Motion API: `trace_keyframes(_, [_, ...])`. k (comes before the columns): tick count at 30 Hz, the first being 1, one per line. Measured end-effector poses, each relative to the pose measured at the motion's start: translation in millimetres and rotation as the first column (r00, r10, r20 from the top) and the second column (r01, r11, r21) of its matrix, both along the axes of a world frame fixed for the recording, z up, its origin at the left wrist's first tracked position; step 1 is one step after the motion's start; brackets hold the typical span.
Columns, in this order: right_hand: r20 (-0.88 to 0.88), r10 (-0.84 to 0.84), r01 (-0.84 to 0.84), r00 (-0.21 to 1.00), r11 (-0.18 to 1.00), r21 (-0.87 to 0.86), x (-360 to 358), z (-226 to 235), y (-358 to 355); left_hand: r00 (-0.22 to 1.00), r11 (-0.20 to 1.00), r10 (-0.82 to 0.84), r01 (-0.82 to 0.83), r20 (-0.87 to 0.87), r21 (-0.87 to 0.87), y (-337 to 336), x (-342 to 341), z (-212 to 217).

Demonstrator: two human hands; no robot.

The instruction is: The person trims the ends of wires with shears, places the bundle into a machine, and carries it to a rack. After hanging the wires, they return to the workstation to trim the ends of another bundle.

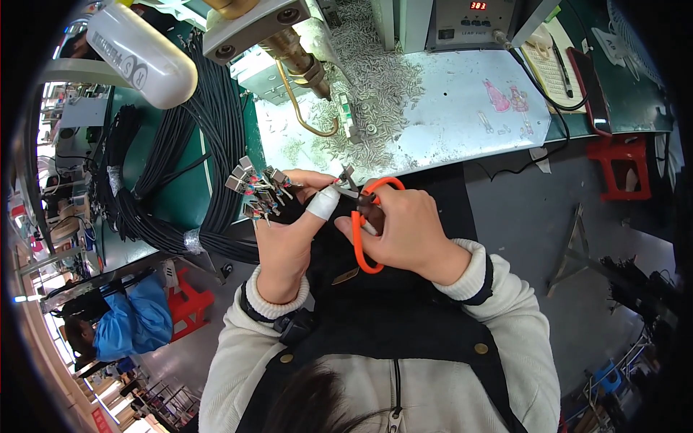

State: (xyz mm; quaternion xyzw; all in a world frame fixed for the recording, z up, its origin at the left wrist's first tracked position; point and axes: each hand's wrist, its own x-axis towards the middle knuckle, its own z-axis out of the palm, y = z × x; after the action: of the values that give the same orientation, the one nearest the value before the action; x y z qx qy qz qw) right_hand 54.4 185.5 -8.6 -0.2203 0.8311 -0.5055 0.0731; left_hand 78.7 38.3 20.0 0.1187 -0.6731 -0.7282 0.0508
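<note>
My left hand (287, 229) is closed round a bunch of black cables whose silvery metal connectors (249, 179) fan out to its left, with coloured wires at their ends. White tape wraps its thumb, which presses against the forefinger near one more metal connector (347, 173). Closed round orange-handled scissors (359, 244), my right hand (413, 234) has its fingers at the loops. Their blades point left and reach the taped thumb tip and that connector. Whether the blades touch a wire is too small to tell.
Ahead stands a machine head (292, 54) with a copper tube, above a pale plate (462, 108) strewn with small metal pieces (382, 79). Thick black cable coils (216, 130) lie at left. A control box (473, 25), notebook (552, 68) and phone (588, 90) sit far right. Red stools stand either side.
</note>
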Motion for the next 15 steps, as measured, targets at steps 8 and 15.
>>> trace_keyframes(8, [0.235, 0.011, 0.028, 0.972, 0.986, -0.164, 0, -26, -4, 0.963, 0.941, -0.186, 0.117, 0.197, 0.318, -23, -33, -10])
trace_keyframes(15, [0.498, -0.144, 0.38, 0.855, 0.827, -0.415, -47, 1, -8, 0.945, 0.936, -0.152, 0.044, 0.288, 0.349, -16, -69, -13])
